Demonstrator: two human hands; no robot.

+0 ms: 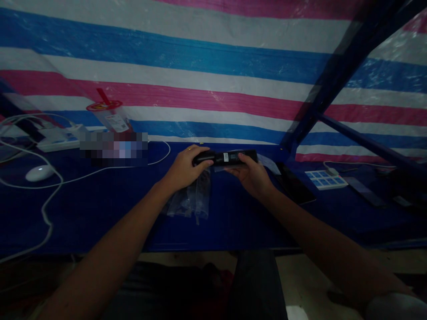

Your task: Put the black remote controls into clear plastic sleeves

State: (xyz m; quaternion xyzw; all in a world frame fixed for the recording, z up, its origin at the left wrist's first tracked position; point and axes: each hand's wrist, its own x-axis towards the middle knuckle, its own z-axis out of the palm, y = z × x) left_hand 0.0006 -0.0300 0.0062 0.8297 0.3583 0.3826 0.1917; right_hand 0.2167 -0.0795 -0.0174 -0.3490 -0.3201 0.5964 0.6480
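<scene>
Both hands hold a black tube-shaped device level above the blue table; its exact kind is unclear. My left hand is closed around the rounded left end, thumb below and fingers over the top. At the other end, my right hand grips the wider part, thumb on its face beside a small white label. Clear plastic bags lie beneath and beside my left hand. More clear plastic wrap shows just right of the device.
A black tablet-like slab and a white-and-blue power strip lie on the right. On the left are a white mouse, a looping white cable, another power strip and a red-lidded cup with a straw. A dark metal post slants at right.
</scene>
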